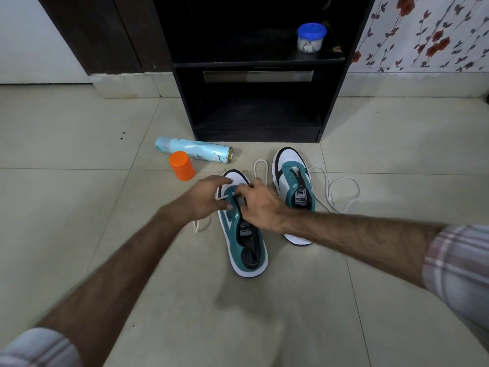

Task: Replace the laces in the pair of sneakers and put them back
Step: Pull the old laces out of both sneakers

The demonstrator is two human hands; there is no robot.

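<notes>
Teal-and-white suede sneaker (pixel 244 242) toe-away on tiled floor (pixel 79 154) before dark wooden shelf unit (pixel 254 75), left hand (pixel 203 198) and right hand (pixel 260 205) both pinching cream cord lace (pixel 260 168) at lowest eyelets for threading; matching sneaker (pixel 293 186) just beside, awaiting its turn.

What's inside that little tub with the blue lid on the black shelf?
The tub on the shelf holds pale, whitish bits seen through its clear wall. What they are is too small to tell, and the lid hides the top.

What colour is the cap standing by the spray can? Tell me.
Orange; the cap shows clearly in the head view, beside the spray can.
</notes>
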